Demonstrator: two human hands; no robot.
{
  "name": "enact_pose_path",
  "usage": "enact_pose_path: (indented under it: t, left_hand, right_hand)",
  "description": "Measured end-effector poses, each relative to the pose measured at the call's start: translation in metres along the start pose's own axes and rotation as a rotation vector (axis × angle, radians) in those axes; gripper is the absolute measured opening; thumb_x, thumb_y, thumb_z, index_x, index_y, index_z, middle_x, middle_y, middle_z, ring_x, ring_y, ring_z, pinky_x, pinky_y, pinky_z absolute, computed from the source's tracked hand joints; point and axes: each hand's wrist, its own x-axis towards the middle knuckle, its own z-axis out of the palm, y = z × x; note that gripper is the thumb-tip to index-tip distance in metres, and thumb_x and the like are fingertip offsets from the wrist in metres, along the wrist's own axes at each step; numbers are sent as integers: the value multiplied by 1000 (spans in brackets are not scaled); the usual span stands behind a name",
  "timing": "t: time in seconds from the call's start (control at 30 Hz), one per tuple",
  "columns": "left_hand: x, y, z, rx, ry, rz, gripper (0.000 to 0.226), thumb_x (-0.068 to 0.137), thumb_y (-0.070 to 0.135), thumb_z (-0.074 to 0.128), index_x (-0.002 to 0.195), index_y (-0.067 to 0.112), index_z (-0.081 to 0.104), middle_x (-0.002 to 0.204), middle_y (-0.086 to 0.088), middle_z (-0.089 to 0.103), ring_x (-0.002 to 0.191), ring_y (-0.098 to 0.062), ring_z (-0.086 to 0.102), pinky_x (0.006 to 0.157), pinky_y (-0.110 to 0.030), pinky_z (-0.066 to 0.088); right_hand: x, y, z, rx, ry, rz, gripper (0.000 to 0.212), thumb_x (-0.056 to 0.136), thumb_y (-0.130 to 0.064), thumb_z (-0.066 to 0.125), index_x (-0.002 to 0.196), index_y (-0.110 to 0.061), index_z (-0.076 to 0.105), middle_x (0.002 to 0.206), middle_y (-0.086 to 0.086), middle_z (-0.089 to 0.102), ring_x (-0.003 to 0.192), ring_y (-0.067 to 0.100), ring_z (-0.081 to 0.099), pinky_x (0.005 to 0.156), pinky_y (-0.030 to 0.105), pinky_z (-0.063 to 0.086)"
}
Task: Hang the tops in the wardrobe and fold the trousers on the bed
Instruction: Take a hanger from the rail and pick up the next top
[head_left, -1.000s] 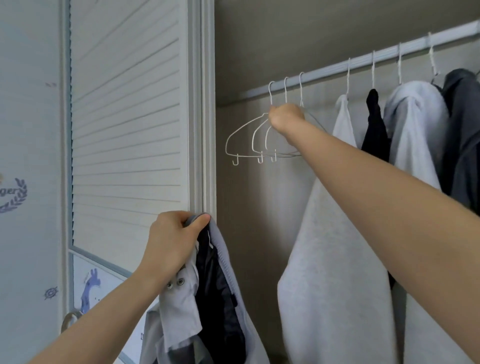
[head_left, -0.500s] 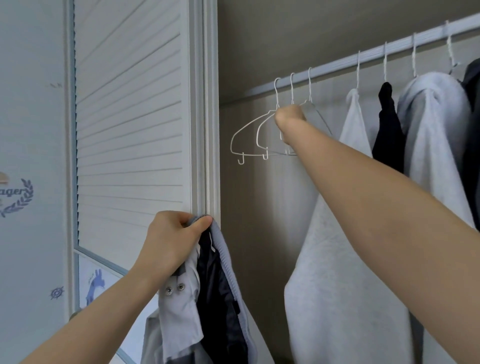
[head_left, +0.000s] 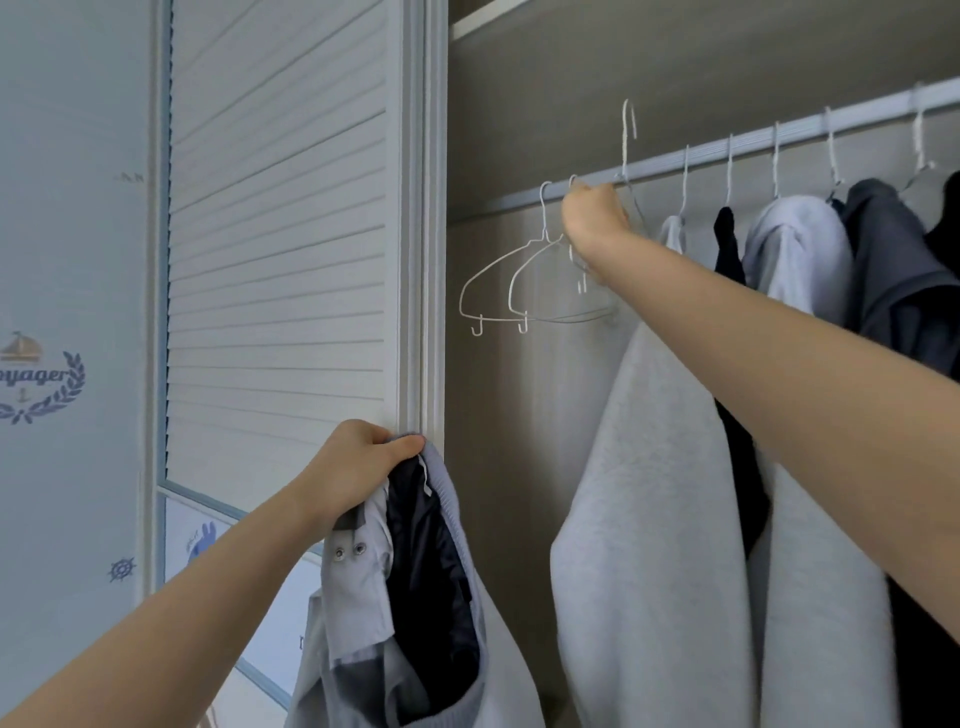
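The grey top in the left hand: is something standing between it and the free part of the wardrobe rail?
Nothing visible blocks it. The grey top hangs from the left hand, below two empty hangers on the rail. The right hand holds a third hanger, hook lifted above the rail.

Two bare forearms, sleeveless to the frame edge, hands without rings or watch.

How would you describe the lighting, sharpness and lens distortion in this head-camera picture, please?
Head view: soft, even light with no glare; the wardrobe interior sits in dimmer shade; wide-angle bending curves the rail and door frame; the right hand on the lifted hanger looks slightly soft; the left hand and jacket are crisp.
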Motion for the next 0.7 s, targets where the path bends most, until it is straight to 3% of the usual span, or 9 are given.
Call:
enact_pose_path:
  t: [0.1, 0.2, 0.23, 0.27, 0.3, 0.33, 0.37, 0.47, 0.7]
  left_hand:
    - [-20, 1, 1, 9, -85, -48, 25, 84, 28, 65, 71, 7, 61, 64, -10, 60, 58, -17, 58, 55, -24, 45]
    - [-46, 4, 4, 42, -203, -84, 15, 78, 21, 64, 72, 8, 63, 64, -7, 58, 59, -16, 57, 54, -23, 43]
    - [-52, 2, 5, 64, -223, -87, 14, 77, 19, 64, 73, 6, 64, 66, -8, 58, 60, -17, 57, 56, -24, 43]
    - [-61, 1, 7, 100, -237, -75, 16, 77, 19, 66, 74, 4, 65, 66, -8, 58, 61, -17, 57, 57, -25, 43]
    - [-67, 0, 9, 151, -244, -48, 19, 77, 20, 68, 74, 1, 67, 65, -7, 58, 61, -17, 56, 58, -26, 43]
    - [-75, -2, 13, 220, -248, -7, 23, 78, 22, 70, 71, 1, 67, 63, -5, 56, 60, -16, 54, 59, -27, 41]
    - [-80, -4, 15, 291, -236, 42, 27, 79, 25, 70, 65, 3, 64, 58, -2, 53, 57, -15, 52, 58, -26, 40]
    - [-97, -13, 31, 430, -137, 162, 42, 83, 29, 67, 48, 16, 48, 46, 7, 46, 49, -12, 46, 51, -25, 35]
    - [-129, -41, 54, 585, -113, 116, 43, 91, 34, 55, 53, 16, 52, 55, -2, 56, 58, -21, 58, 54, -27, 38]
  right_hand:
    - [-23, 4, -12, 70, 54, -3, 43, 99, -29, 33, 132, -4, 40, 130, 18, 54, 111, 26, 54, 88, 30, 40]
    - [-60, 6, -35, 122, -10, 44, 44, 99, -24, 29, 139, -5, 31, 113, 12, 58, 97, 32, 56, 64, 26, 36]
    - [-74, 5, -42, 158, -27, 67, 45, 99, -22, 27, 141, -7, 29, 104, 10, 57, 106, 36, 54, 58, 25, 33]
    - [-90, 4, -52, 197, -48, 80, 43, 99, -21, 25, 139, -10, 33, 98, 9, 60, 83, 27, 55, 59, 26, 33]
    - [-106, 2, -60, 234, -48, 80, 41, 98, -21, 25, 136, -13, 36, 95, 6, 63, 80, 10, 33, 64, 28, 36]
    - [-121, 1, -71, 286, -55, 93, 38, 97, -22, 26, 133, -15, 39, 92, 3, 67, 89, 26, 58, 74, 35, 40]
    - [-134, -1, -78, 322, -48, 97, 36, 96, -23, 28, 129, -18, 42, 91, 1, 69, 115, 26, 54, 82, 43, 40]
    - [-176, -5, -100, 395, -103, 113, 21, 93, -25, 33, 109, -26, 47, 89, -2, 72, 112, 26, 57, 89, 63, 39]
    - [-269, 6, -162, 523, -275, 215, 13, 95, -28, 44, 101, -23, 55, 74, -1, 66, 95, 20, 62, 88, 58, 50]
